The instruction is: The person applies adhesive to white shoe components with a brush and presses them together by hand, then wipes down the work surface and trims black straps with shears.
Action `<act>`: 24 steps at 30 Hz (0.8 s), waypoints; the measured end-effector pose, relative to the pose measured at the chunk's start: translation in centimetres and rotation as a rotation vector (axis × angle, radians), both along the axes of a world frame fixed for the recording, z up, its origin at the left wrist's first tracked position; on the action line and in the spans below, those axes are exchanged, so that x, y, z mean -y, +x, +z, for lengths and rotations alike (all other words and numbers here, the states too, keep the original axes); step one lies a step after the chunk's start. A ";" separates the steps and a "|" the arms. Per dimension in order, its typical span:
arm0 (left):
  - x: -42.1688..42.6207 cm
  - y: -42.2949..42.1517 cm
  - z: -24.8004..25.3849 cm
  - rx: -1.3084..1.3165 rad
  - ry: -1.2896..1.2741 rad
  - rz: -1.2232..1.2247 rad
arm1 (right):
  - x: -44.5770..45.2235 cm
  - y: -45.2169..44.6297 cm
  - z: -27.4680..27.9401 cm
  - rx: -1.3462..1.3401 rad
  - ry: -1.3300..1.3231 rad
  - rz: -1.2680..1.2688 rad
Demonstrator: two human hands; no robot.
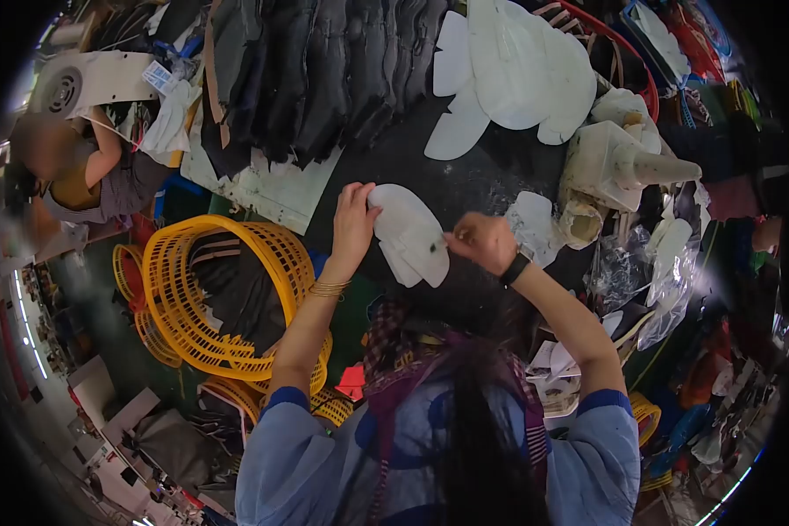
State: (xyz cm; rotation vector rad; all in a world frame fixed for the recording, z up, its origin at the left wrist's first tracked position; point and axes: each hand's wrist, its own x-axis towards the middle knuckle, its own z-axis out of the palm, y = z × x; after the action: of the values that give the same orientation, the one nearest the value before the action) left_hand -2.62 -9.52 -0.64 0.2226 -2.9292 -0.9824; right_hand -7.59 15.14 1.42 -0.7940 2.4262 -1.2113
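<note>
1. We pinch the left edge of a white piece (405, 223) with the left hand (353, 219), thumb over its face and fingers close together at its upper rim.
2. We see that piece between the two sets of fingers, its lower part showing overlapping layers.
3. We curl the fingers of the right hand (485, 241) inward at the piece's right edge; we cannot tell whether they pinch anything small.
4. Just left of the right fingertips, we find a dark spot (433, 248) on the piece.
5. Below the left fingers we wear thin bangles (329, 287); below the right ones, a dark wristband (515, 269).
6. Beyond the left fingers we have a row of black pieces (324, 79); beyond the right ones, a white stack (517, 70).
7. Right of the right fingers we see a crumpled white wrapping (533, 223), then a pale container (598, 167) with a cone-shaped spout.
8. Left of the left fingers and nearer our body, a yellow basket (167, 294) holds dark pieces (241, 289).
9. Well apart, far left of those fingers, we see another person (88, 171).
</note>
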 end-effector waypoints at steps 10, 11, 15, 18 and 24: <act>0.6 -0.3 0.6 0.024 0.172 0.056 | 3.8 -5.6 -1.0 -0.186 -0.192 0.159; 0.7 -0.2 1.0 0.021 0.237 0.068 | 1.3 -5.0 -0.1 -0.237 -0.194 0.073; -1.0 0.1 9.5 -0.035 0.638 0.075 | -9.6 -2.1 6.5 -0.242 -0.001 -0.670; -5.6 1.1 12.4 -0.536 0.259 -0.286 | -14.3 -1.5 6.9 -0.396 0.256 -0.819; -11.6 3.8 2.9 -0.369 0.154 -0.709 | -12.0 -0.1 6.7 0.101 0.213 -0.794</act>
State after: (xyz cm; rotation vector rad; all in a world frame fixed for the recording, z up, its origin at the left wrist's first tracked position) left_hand 1.19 2.07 2.25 -0.9453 -2.5949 -1.1478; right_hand -7.71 27.13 8.14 0.3344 2.7982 -1.1390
